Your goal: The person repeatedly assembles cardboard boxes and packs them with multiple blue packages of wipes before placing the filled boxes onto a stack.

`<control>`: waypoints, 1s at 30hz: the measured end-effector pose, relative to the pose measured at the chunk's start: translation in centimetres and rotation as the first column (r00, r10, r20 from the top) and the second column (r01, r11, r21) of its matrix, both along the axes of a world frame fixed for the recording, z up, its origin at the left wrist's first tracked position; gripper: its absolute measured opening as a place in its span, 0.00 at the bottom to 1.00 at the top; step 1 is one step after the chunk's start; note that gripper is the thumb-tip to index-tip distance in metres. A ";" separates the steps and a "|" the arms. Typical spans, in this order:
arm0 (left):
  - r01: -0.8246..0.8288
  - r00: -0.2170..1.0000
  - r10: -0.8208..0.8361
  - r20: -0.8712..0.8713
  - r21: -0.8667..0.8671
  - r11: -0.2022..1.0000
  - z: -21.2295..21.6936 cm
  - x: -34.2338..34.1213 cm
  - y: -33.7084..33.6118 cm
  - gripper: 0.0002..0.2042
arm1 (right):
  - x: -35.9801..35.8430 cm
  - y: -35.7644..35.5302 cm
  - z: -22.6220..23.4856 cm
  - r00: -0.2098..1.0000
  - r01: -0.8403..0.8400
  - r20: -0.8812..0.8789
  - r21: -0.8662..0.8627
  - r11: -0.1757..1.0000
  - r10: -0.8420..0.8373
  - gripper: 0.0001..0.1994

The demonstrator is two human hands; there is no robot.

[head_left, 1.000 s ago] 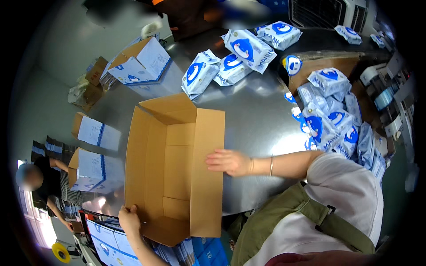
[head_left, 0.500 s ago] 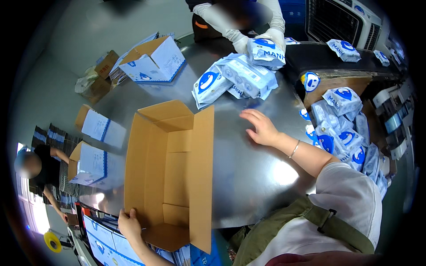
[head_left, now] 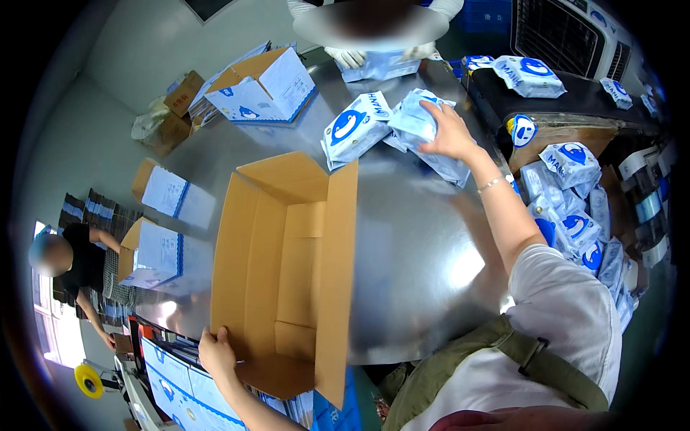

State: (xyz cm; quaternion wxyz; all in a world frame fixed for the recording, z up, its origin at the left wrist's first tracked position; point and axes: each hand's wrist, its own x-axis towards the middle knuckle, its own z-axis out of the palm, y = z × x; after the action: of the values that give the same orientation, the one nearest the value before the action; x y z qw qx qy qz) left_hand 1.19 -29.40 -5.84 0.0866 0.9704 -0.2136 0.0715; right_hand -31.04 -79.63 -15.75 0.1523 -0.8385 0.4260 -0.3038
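Observation:
An open cardboard box (head_left: 262,266), brown inside and bare of contents, stands in front of me on the metal table. My left hand (head_left: 218,352) grips its near left corner, thumb over the rim. Farther off to the right, my right hand (head_left: 454,134) is closed round the right side of a white-and-blue soft pack of wipes (head_left: 415,121). Under and beside that pack lie others, including a pack with a blue whale picture (head_left: 354,129). The underside of the gripped pack is hidden.
A co-worker's gloved hands (head_left: 346,57) hold a pack at the table's far edge. White-blue cartons (head_left: 262,97) stand far left and left (head_left: 164,190). Right are a black conveyor (head_left: 575,108) and a bin heaped with packs (head_left: 568,212). Another person (head_left: 90,248) works at left.
My right hand has reached forward from above the bare table onto a pack. The co-worker has drawn a pack back toward the far edge. My left hand stays on the box.

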 end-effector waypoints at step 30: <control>-0.031 0.999 0.027 0.025 0.150 0.988 -0.6 0.0 0.3 0.18 | -10.3 19.7 5.0 0.774 -0.589 0.586 0.527 0.613 0.239 0.48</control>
State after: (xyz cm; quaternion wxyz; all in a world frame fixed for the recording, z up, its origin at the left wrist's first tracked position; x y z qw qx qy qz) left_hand 1.21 -29.11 -6.49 0.0097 0.9763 -0.2053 0.0676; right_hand -41.36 -59.90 -10.79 0.6150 -0.7000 0.2449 -0.2678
